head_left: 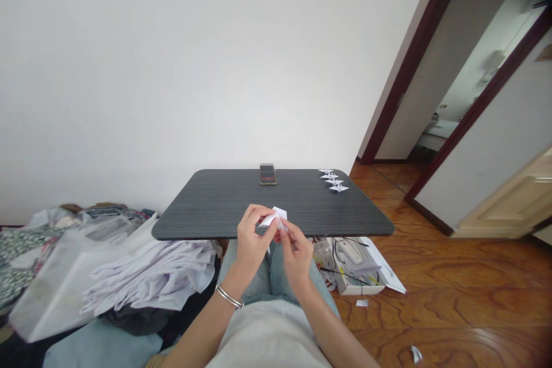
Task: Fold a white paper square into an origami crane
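A small piece of folded white paper (pixel 280 213) is held up at the near edge of the dark table (pixel 215 201). My left hand (pixel 254 231) pinches its left side between thumb and fingers. On the lower right of the paper, the fingertips of my right hand (pixel 297 246) are closed. The fingers partly hide the folds. Several white origami cranes (pixel 333 181) stand in a row at the table's far right corner.
A phone-like dark device (pixel 268 174) sits at the table's back edge. Clothes and white fabric (pixel 159 270) are heaped at the left. Below the table on the right, a white box (pixel 356 267) holds cables. Paper scraps (pixel 416 354) lie on the wooden floor.
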A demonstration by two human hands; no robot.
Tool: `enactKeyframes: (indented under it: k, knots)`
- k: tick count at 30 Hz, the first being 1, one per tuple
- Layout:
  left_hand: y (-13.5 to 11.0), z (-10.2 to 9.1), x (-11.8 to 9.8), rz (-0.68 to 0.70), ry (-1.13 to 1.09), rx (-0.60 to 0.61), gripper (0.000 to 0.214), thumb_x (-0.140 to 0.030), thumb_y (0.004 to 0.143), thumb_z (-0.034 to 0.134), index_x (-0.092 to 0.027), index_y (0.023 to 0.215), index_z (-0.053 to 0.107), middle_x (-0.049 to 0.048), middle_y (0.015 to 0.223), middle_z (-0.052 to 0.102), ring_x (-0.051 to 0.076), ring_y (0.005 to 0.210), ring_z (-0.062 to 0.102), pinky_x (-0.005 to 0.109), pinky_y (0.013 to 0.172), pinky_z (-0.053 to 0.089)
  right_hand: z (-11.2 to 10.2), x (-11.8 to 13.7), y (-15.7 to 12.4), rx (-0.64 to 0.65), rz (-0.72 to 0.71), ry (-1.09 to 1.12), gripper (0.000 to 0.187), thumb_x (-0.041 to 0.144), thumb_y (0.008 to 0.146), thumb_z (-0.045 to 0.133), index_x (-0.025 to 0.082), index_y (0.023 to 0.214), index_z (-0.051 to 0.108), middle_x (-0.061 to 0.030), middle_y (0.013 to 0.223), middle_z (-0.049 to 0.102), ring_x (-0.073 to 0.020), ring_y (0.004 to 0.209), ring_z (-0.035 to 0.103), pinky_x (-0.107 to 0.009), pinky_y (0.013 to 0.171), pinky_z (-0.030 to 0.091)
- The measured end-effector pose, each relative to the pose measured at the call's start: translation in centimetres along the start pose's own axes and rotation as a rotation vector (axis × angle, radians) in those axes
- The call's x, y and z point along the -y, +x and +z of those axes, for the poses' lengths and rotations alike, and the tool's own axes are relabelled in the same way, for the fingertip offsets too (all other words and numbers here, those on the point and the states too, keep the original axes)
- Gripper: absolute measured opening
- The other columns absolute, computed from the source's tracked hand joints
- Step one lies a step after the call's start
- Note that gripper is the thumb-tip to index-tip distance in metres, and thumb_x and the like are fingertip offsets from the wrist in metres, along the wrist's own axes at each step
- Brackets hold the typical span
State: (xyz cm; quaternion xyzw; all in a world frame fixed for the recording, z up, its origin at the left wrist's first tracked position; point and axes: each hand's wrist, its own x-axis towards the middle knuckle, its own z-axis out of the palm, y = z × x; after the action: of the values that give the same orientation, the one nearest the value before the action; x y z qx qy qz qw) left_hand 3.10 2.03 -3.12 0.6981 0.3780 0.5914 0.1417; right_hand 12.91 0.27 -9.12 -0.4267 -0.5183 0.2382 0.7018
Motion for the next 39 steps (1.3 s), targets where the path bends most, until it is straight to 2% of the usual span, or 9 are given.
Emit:
enactKeyframes:
  k: [5,11,17,22,27,39]
  knots:
    - [-0.1,0.0,0.4,0.049,0.046,-0.009,0.008,-0.020,0.079,0.056,-0.019,0.082,0.064,0.0022,0.081,0.061,0.014,0.077,0.058,0.026,0.069,0.047,0.1,0.1,0.0,-0.011,0.019,0.023,0.022,0.028,0.083,0.052,0.020,0.101,0.063,-0.0051,0.084,0.069,-0.0159,0.061,0.061,-0.031,0.062,0.052]
    - [-0.4,-0.2,0.7,0.108,0.044,0.044,0.022,-0.017,0.084,0.049,-0.019,0.101,0.062,0.0060,0.097,0.062,0.016,0.091,0.058,0.028,0.079,0.047,0.1,0.0,0.1,-0.011,0.075,0.094,0.023,0.029,0.084,0.052,0.018,0.102,0.061,-0.0033,0.073,0.068,-0.0160,0.059,0.062,-0.031,0.062,0.052]
    - [-0.5,-0.2,0.8,0.134,0.051,0.087,0.027,-0.018,0.086,0.044,-0.019,0.109,0.058,0.0082,0.103,0.060,0.018,0.096,0.056,0.032,0.083,0.046,0.3,0.0,0.2,-0.020,0.107,0.157,0.024,0.031,0.082,0.054,0.018,0.101,0.061,-0.0036,0.072,0.069,-0.0158,0.058,0.062,-0.030,0.061,0.052]
    - [-0.5,-0.2,0.5,0.082,-0.018,0.040,0.018,-0.022,0.083,0.052,-0.019,0.098,0.060,0.0070,0.096,0.060,0.018,0.090,0.057,0.029,0.075,0.048,0.4,-0.1,0.3,-0.030,0.141,0.204,0.025,0.032,0.081,0.055,0.018,0.101,0.062,-0.0032,0.071,0.069,-0.0162,0.059,0.063,-0.031,0.061,0.053]
    - [-0.3,-0.3,-0.3,-0.018,-0.132,0.029,0.012,-0.021,0.083,0.051,-0.018,0.084,0.063,0.0065,0.092,0.061,0.016,0.087,0.058,0.024,0.069,0.049,0.3,0.0,0.3,-0.037,0.142,0.218,0.025,0.031,0.081,0.056,0.018,0.102,0.062,-0.0036,0.075,0.070,-0.0161,0.062,0.064,-0.031,0.063,0.053]
    - [-0.2,-0.7,0.8,-0.117,-0.147,0.061,0.020,-0.022,0.081,0.055,-0.020,0.095,0.069,0.0061,0.096,0.069,0.019,0.089,0.064,0.030,0.080,0.052,0.1,0.3,0.3,-0.059,0.118,0.212,0.027,0.031,0.083,0.055,0.016,0.104,0.060,-0.0052,0.075,0.070,-0.0156,0.062,0.064,-0.030,0.061,0.053]
